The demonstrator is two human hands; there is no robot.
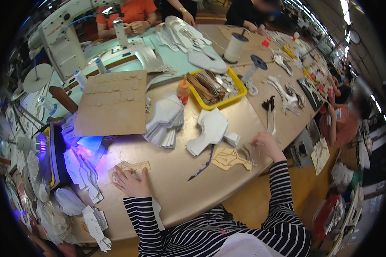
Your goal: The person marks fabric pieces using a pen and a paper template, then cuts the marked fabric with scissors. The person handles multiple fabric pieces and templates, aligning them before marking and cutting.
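My left hand [132,182] lies with fingers spread on a tan cut-out template [141,165] at the left of the table, partly covering it. A pale piece [157,214] shows beside my left wrist. Over the right edge, my right hand [268,145] hovers with fingers apart and nothing visible in them. Just left of its fingertips lies a second tan template [229,159] with slots, and a small curved pale strip [246,150] is at its corner. Left of that template rests a thin dark pointed tool [203,166]. Scissors [270,118] lie beyond my right hand.
Stacks of white cut pieces [208,130] and grey-white pieces [166,120] stand ahead. Behind are an orange-capped bottle [183,91], a yellow tray [243,91] of strips, and a cardboard sheet [111,105]. A sewing machine [64,47] stands far left. Co-workers sit across the table and right.
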